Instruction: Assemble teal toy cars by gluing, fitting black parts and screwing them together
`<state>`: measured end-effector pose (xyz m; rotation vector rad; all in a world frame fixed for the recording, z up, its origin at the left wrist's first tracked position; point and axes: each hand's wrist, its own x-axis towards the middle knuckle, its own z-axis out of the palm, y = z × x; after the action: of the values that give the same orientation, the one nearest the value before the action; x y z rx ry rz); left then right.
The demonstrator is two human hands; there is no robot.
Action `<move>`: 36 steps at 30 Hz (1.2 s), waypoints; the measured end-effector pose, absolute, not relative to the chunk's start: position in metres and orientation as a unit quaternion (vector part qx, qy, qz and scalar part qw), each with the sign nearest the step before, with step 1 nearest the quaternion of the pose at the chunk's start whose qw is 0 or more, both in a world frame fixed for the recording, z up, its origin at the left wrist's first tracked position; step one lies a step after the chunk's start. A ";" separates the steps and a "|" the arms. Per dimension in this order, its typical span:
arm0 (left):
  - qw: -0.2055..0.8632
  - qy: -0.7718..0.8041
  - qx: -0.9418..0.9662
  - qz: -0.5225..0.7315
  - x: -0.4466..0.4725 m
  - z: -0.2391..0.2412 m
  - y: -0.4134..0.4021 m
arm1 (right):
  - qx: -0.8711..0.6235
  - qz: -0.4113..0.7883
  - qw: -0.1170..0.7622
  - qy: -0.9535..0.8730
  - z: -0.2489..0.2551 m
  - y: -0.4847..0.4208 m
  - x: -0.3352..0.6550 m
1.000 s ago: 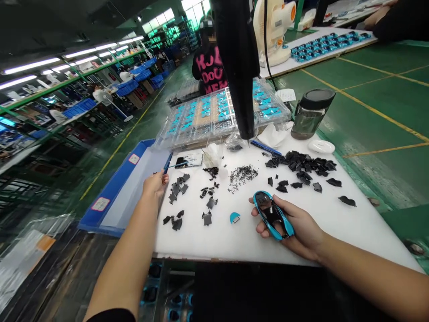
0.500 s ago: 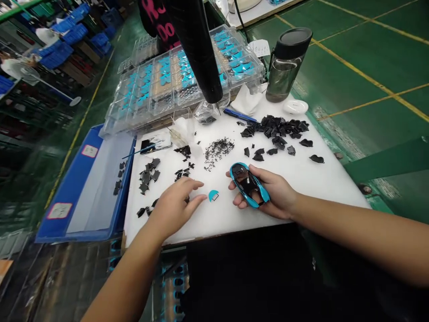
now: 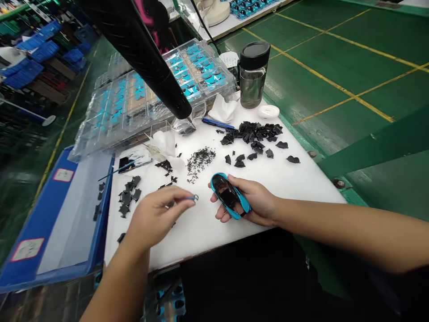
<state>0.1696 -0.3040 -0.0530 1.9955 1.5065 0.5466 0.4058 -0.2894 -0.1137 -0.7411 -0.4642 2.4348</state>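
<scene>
A small blue part (image 3: 195, 197) is pinched between the thumb and fingertips of the left hand (image 3: 156, 217), just above the white table (image 3: 208, 228). It sticks out from the fingertips toward the right, near the front end of a toy car body (image 3: 229, 199) but not touching it. The toy car body, blue with a black middle, lies in the cupped palm of the right hand (image 3: 258, 205), whose fingers curl under it and whose thumb rests on its far edge. Both hands are low over the near half of the table, the left hand to the left of the car.

Just beyond the hands lies a scatter of tiny black screws (image 3: 199, 158). Farther right is a heap of black moulded pieces (image 3: 254, 132), and to the left a looser group of flat black pieces (image 3: 129, 197). A blue bin (image 3: 43, 223) sits against the table's left edge. At the back are clear trays (image 3: 140, 98) filled with blue parts, a blue pen (image 3: 217, 124) and a dark-lidded bottle (image 3: 253, 74). A black hanging tool (image 3: 150, 58) points down at the table in front of the trays
</scene>
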 end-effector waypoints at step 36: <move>0.283 0.516 0.753 0.295 0.207 -0.073 -0.275 | -0.289 0.905 0.270 -0.155 -0.109 -0.289 0.403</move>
<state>0.2073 -0.2752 -0.0734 2.0143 1.3816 0.7892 0.4027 -0.2890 -0.1093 -0.7782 -0.4181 2.4387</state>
